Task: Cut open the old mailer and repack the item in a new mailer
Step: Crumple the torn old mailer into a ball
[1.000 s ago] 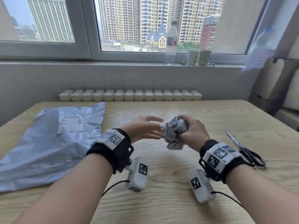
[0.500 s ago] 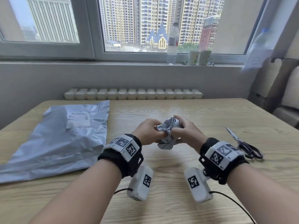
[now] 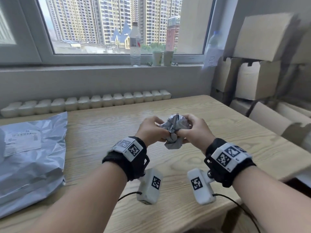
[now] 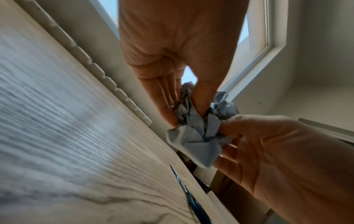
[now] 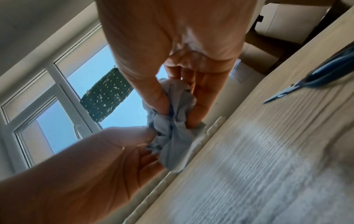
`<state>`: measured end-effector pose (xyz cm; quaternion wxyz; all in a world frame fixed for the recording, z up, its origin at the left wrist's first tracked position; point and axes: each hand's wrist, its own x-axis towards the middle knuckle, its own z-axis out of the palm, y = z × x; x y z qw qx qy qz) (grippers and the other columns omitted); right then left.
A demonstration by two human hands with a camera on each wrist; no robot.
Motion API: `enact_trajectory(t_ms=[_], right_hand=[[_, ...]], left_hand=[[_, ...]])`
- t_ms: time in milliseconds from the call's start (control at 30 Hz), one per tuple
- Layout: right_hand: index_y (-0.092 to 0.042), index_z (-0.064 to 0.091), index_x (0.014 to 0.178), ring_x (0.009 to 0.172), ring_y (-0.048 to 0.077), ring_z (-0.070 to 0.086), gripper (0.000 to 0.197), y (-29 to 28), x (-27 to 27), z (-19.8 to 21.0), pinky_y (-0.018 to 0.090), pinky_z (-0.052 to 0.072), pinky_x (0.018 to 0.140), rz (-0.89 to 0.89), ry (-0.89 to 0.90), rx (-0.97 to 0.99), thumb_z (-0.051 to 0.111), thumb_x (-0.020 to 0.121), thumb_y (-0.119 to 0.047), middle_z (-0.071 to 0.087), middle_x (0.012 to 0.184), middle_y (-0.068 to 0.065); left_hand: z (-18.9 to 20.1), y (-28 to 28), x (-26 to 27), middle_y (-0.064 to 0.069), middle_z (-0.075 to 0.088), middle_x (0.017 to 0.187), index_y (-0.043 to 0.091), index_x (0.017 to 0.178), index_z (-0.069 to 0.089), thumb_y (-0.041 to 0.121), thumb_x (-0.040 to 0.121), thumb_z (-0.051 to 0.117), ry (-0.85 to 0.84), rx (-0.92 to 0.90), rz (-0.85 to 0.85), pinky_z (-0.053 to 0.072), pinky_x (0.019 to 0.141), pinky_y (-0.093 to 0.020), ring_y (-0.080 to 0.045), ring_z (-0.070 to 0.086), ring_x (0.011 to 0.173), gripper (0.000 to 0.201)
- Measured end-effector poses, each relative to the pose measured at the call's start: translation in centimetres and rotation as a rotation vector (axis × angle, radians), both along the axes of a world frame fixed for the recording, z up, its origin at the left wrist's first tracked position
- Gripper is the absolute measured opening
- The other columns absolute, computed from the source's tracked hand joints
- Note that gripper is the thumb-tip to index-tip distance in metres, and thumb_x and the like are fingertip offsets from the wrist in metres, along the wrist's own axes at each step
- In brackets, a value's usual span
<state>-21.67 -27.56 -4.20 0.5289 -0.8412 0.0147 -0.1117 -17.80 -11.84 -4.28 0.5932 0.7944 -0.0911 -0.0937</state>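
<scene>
A crumpled grey mailer (image 3: 175, 130) is held above the wooden table (image 3: 104, 128) between both hands. My left hand (image 3: 161, 132) pinches its left side with thumb and fingers, and my right hand (image 3: 185, 130) grips its right side. The left wrist view shows my left hand (image 4: 186, 116) digging its thumb into the wad (image 4: 195, 136); the right wrist view shows my right hand (image 5: 177, 115) squeezing the wad (image 5: 172, 145). A flat, filled grey mailer (image 3: 32, 158) with a white label lies on the table at the left. Scissors (image 5: 316, 78) lie on the table to the right, outside the head view.
On the windowsill stand a water bottle (image 3: 135, 46) and two paper cups (image 3: 163, 58). Cardboard boxes (image 3: 257, 79) are stacked past the table's right edge. A row of white blocks (image 3: 87, 104) lines the table's far edge.
My left hand, open beside the wad a second ago, has closed onto it. Both hands now squeeze it a little higher, and the head view has turned right.
</scene>
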Motion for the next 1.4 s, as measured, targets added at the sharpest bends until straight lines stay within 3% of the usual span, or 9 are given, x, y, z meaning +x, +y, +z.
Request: enact_trajectory(t_ms=[133,300,567,700,800,1000,1133,1200,1400], right_hand=[[-0.021,0.057,0.106,0.084,0.018,0.064,0.042,-2.7,-1.1,0.8,0.034,0.058,0.070,-0.088,-0.054,-0.106,0.072,0.070,-0.005,0.061,0.089,-0.004],[-0.022,0.054,0.098,0.074,0.016,0.060,0.037,-6.0,-2.5,1.4,0.027,0.052,0.059,-0.126,-0.043,-0.184,0.072,0.069,-0.005,0.058,0.083,-0.004],[-0.020,0.049,0.103,0.083,0.022,0.063,0.047,-14.2,-7.1,2.0,0.037,0.058,0.070,-0.135,0.039,-0.249,0.076,0.067,-0.007,0.060,0.093,0.005],[-0.018,0.051,0.110,0.091,0.022,0.065,0.041,-18.8,-10.3,2.2,0.039,0.059,0.074,-0.169,0.067,-0.112,0.072,0.075,-0.023,0.059,0.098,0.003],[-0.019,0.057,0.098,0.090,0.027,0.066,0.031,-22.7,-12.9,2.4,0.050,0.059,0.072,-0.260,0.086,0.001,0.064,0.072,-0.035,0.062,0.091,0.005],[-0.015,0.047,0.107,0.087,0.024,0.063,0.037,-29.7,-18.6,-0.2,0.047,0.060,0.070,-0.512,0.119,0.037,0.070,0.079,-0.019,0.052,0.094,0.001],[-0.015,0.047,0.125,0.098,0.019,0.058,0.057,-33.2,-23.1,-3.2,0.029,0.060,0.068,-0.545,0.190,-0.049,0.076,0.075,-0.013,0.049,0.113,0.000],[-0.016,0.055,0.119,0.100,0.018,0.059,0.055,-34.8,-25.0,-5.0,0.032,0.054,0.082,-0.613,0.206,-0.165,0.080,0.070,-0.018,0.057,0.108,-0.002],[-0.025,0.062,0.106,0.089,0.015,0.056,0.050,-37.7,-29.4,-11.2,0.025,0.045,0.078,-0.746,0.351,-0.208,0.084,0.061,-0.020,0.059,0.091,-0.007]], left_hand=[[0.8,-1.8,-0.8,-0.012,0.069,0.100,0.005,0.106,0.065,0.018,0.086,0.066,0.185,-0.095,-0.238,0.057,0.087,-0.038,-0.020,0.066,0.088,0.023],[1.2,-5.5,-1.1,-0.008,0.064,0.113,0.014,0.119,0.064,0.060,0.081,0.061,0.183,0.060,-0.317,0.058,0.082,-0.033,-0.020,0.062,0.100,0.060],[3.0,-14.9,-2.8,-0.018,0.070,0.104,-0.004,0.114,0.063,0.033,0.090,0.064,0.172,0.097,-0.521,0.057,0.078,-0.025,-0.018,0.070,0.082,0.045],[3.4,-20.6,-4.0,-0.021,0.069,0.102,-0.006,0.097,0.067,0.018,0.089,0.066,0.097,0.115,-0.555,0.055,0.090,-0.035,-0.024,0.069,0.088,0.025],[3.2,-25.2,-5.4,-0.018,0.066,0.097,-0.002,0.089,0.067,0.014,0.090,0.064,0.058,0.140,-0.635,0.055,0.091,-0.034,-0.021,0.066,0.086,0.016],[0.7,-34.6,-9.9,-0.021,0.070,0.106,0.003,0.104,0.070,0.008,0.085,0.065,-0.003,0.195,-0.777,0.054,0.094,-0.041,-0.029,0.068,0.098,0.020],[-2.4,-39.3,-13.5,-0.016,0.071,0.096,0.011,0.101,0.069,0.010,0.075,0.070,0.006,0.167,-0.842,0.055,0.089,-0.038,-0.025,0.067,0.088,0.026],[-4.1,-41.3,-15.3,-0.015,0.067,0.097,0.006,0.110,0.062,0.001,0.083,0.068,0.026,0.170,-0.865,0.056,0.087,-0.040,-0.024,0.065,0.085,0.028],[-9.5,-45.2,-18.9,-0.013,0.065,0.113,0.003,0.121,0.059,0.007,0.079,0.075,0.040,0.384,-0.977,0.057,0.088,-0.041,-0.026,0.066,0.101,0.045]])
